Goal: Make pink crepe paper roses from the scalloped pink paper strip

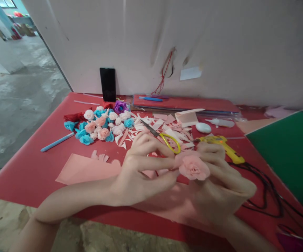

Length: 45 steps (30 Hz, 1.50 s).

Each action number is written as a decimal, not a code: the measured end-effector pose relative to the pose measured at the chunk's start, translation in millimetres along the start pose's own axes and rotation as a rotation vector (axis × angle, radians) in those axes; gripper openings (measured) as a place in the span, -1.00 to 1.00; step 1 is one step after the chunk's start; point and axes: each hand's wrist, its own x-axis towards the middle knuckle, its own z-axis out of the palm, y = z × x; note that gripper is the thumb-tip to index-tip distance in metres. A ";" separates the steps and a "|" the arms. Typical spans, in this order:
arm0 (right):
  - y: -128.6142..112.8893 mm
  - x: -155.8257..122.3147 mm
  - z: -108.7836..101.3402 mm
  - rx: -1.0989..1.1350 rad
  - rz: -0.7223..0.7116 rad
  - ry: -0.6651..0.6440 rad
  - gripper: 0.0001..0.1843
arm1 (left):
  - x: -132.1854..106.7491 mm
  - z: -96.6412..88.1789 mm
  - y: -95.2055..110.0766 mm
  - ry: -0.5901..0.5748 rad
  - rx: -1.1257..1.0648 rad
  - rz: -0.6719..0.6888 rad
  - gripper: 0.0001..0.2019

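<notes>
A pink paper rose (194, 168) is held up between both hands above the red table. My right hand (217, 178) grips it from below and the right side, with its base hidden by the fingers. My left hand (147, 168) pinches the left edge of a petal between thumb and forefinger. Just beyond the hands lie scissors (170, 141) with yellow handles, resting on paper scraps. Pink crepe paper (88, 169) is spread to the left of my left hand, and another pink sheet (172, 203) lies under my wrists.
Finished paper roses (102, 122) in blue, pink and white are heaped at the back left. A yellow glue gun (231, 150) trails a black cord on the right. A phone (108, 84) leans against the wall. A green board (289, 150) covers the right edge. A blue pen (57, 142) lies left.
</notes>
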 end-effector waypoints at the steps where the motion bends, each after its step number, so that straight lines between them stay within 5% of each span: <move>1: 0.2 0.6 -0.7 -0.002 -0.008 -0.010 -0.59 | 0.1 -0.1 -0.1 0.002 -0.001 0.005 -0.89; 11: -6.6 8.7 -2.6 -0.030 0.012 -0.044 -0.77 | 1.4 -1.0 -3.9 -0.015 -0.075 -0.004 -0.88; 20: -13.2 16.3 -2.7 0.008 0.205 0.014 -0.64 | 1.0 0.4 -3.9 -0.040 -0.319 -0.305 -0.90; 24: -18.7 17.9 -5.3 -0.003 0.245 -0.043 -0.78 | 2.2 -1.6 -4.3 -0.093 -0.350 -0.367 -0.91; 32: -14.2 13.8 -2.2 0.077 0.423 -0.015 -0.76 | 7.1 -2.7 -6.1 -0.075 -0.333 -0.481 -0.91; 45: -14.6 11.8 6.0 0.136 0.524 0.022 -0.77 | 5.8 -2.3 -8.0 -0.033 -0.298 -0.426 -0.92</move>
